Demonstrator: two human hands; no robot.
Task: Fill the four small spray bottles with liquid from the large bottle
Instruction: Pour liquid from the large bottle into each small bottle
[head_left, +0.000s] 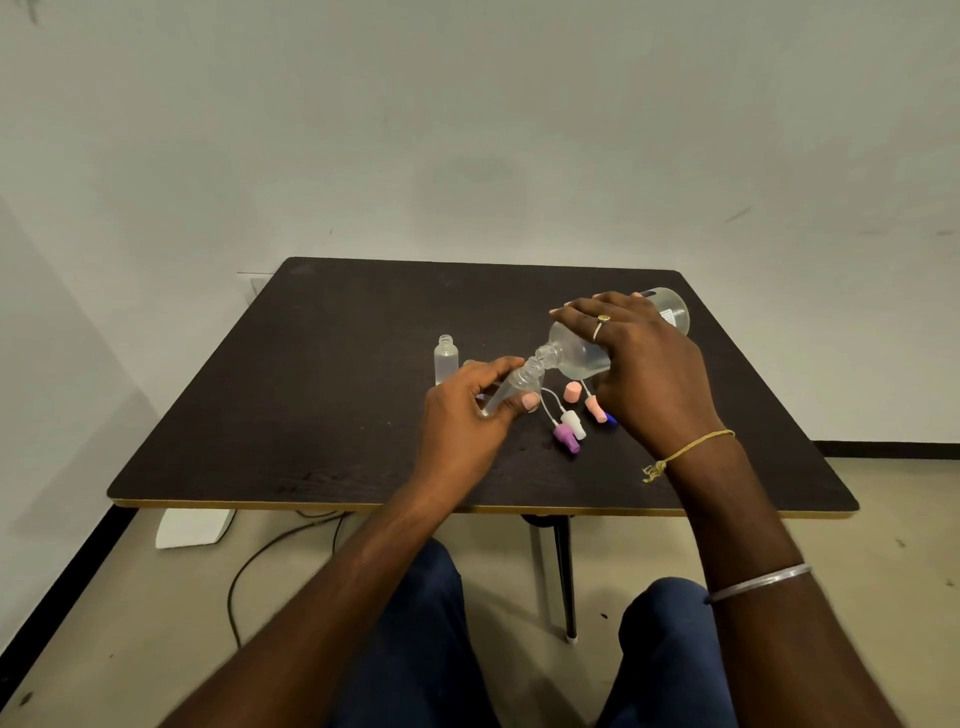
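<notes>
Left grip: my left hand (462, 410) is curled round a small spray bottle (519, 387), held tilted above the tabletop (311, 389).
Right grip: my right hand (644, 364) wraps the large bottle (582, 356), tipped over, its mouth meeting the small bottle's open neck.
Open room: bare surface to the left, far side and near edge; the work sits right of centre.
In the way: spray heads (569, 428) in purple, white and pink, plus a pink cap (572, 391), lie below the large bottle.
Nearby: a second small bottle (446, 358) stands upright, uncapped, just beyond my left hand.

Under your right fingers (587, 312) the large clear bottle (576, 358) tilts, its mouth meeting the uncapped small bottle (511, 387) pinched in your left fingers (498, 366).
</notes>
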